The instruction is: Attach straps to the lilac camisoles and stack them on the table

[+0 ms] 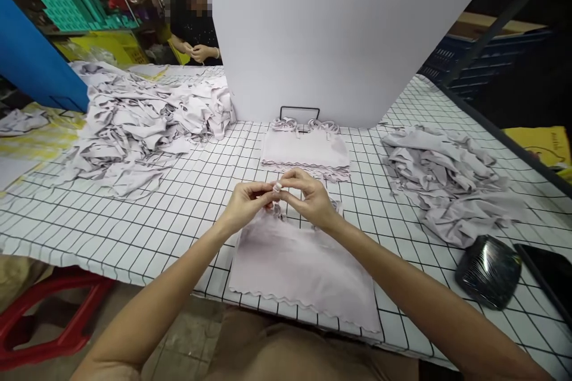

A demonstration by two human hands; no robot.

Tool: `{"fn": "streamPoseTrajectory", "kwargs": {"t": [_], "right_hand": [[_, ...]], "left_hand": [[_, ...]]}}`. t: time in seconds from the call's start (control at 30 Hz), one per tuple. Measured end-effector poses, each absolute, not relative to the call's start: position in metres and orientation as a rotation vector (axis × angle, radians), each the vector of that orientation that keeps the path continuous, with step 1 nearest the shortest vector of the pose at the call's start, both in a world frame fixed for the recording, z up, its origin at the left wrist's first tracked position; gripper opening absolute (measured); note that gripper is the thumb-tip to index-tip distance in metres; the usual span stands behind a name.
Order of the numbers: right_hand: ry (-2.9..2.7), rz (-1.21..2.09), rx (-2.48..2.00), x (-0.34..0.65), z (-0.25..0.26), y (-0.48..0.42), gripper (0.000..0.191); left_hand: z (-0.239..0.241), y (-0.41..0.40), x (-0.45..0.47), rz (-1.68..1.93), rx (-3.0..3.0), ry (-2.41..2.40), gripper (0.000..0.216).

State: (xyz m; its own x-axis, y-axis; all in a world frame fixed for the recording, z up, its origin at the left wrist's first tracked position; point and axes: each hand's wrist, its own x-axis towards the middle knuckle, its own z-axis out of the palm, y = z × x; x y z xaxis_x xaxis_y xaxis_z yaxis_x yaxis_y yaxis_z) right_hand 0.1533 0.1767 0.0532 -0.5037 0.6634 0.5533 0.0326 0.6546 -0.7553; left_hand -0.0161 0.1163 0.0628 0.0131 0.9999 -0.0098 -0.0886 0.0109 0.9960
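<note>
A pale lilac camisole top (295, 268) lies flat on the checked table (187, 190) at its near edge, scalloped hem towards me. My left hand (245, 205) and my right hand (308, 196) meet above its top edge. Both pinch the garment's thin strap (277, 187) between fingertips. A neat stack of folded tops (306, 149) of the same colour sits just beyond my hands.
A large heap of lilac garments (143, 125) fills the left of the table, a smaller heap (442, 178) the right. A black glossy object (489, 271) and a dark tablet (552, 274) lie near right. A white board (339, 30) stands behind. Another person (194, 30) works far left.
</note>
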Motion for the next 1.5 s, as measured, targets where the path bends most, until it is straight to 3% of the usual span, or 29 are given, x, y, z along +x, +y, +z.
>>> {"fn": "streamPoseTrajectory", "kwargs": {"t": [0.27, 0.43, 0.9, 1.13, 1.23, 1.33, 1.5], "right_hand": [[-2.182, 0.254, -0.411, 0.159, 0.058, 0.164, 0.021], [-2.253, 0.125, -0.42, 0.158, 0.056, 0.158, 0.019], [-2.152, 0.376, -0.552, 0.158, 0.041, 0.153, 0.023], [-2.281, 1.265, -0.569, 0.17, 0.065, 0.164, 0.033], [-2.283, 1.221, -0.65, 0.167, 0.075, 0.166, 0.017], [-2.3, 1.091, -0.675, 0.166, 0.079, 0.167, 0.016], [-2.261, 1.222, -0.754, 0.176, 0.067, 0.164, 0.009]], "left_hand": [[0.062, 0.084, -0.011, 1.255, 0.882, 1.173, 0.035], [0.058, 0.072, -0.002, 1.365, 0.759, 1.147, 0.033], [0.057, 0.071, 0.004, 1.365, 0.637, 1.159, 0.025], [0.053, 0.074, -0.004, 1.326, 0.914, 1.279, 0.024], [0.054, 0.077, -0.004, 1.344, 1.063, 1.323, 0.021], [0.051, 0.075, -0.004, 1.338, 1.178, 1.341, 0.016], [0.032, 0.058, -0.003, 1.083, 1.719, 1.591, 0.012]]}}
